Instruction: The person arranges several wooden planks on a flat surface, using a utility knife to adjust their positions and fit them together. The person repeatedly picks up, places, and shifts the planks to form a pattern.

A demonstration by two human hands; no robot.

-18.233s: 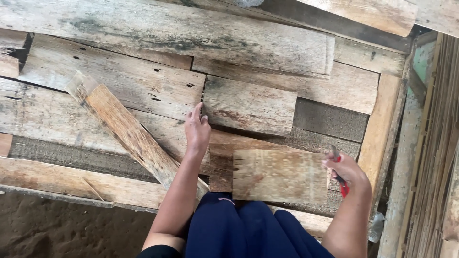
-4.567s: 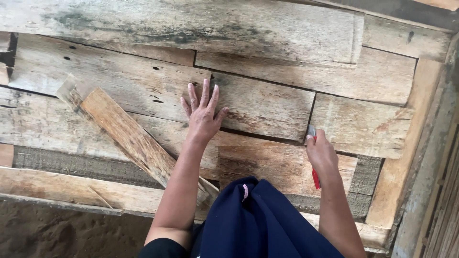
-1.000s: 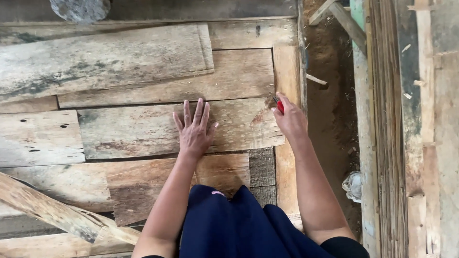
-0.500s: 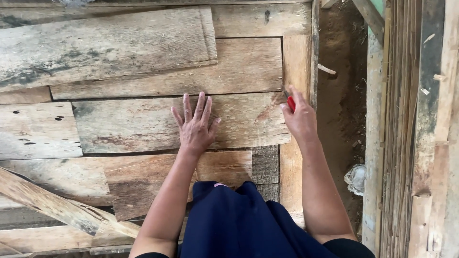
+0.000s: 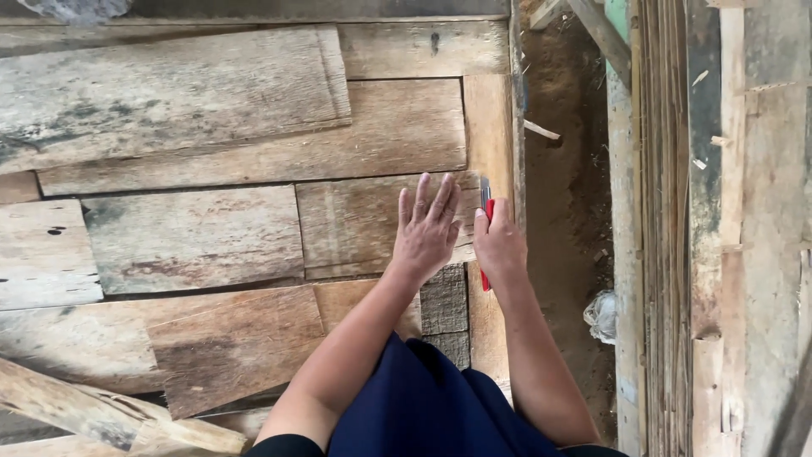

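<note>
At the far left of the frame I saw weathered planks [image 5: 169, 101] lying side by side, with a loose slanted board [image 5: 101, 415] in the lower left corner. Moving toward the centre, a short grey-brown plank [image 5: 355, 224] sat in the middle row. My left hand [image 5: 425, 233] lay flat on its right end, fingers spread wide and pointing up the frame, palm pressed to the wood and holding nothing. Just beside it, nearly touching, my right hand [image 5: 499, 245] was closed around a red-handled cutter [image 5: 485, 222]. The tool stood roughly upright in the picture, its grey tip poking out above my fingers and a strip of the red handle showing below my palm, over the narrow vertical board [image 5: 489, 118] at the floor's edge. Below the hands, dark blue cloth [image 5: 423, 406] covered my lap. Right of the floor edge ran a strip of bare earth [image 5: 567, 169], then upright timbers [image 5: 668, 228] along the right side.
</note>
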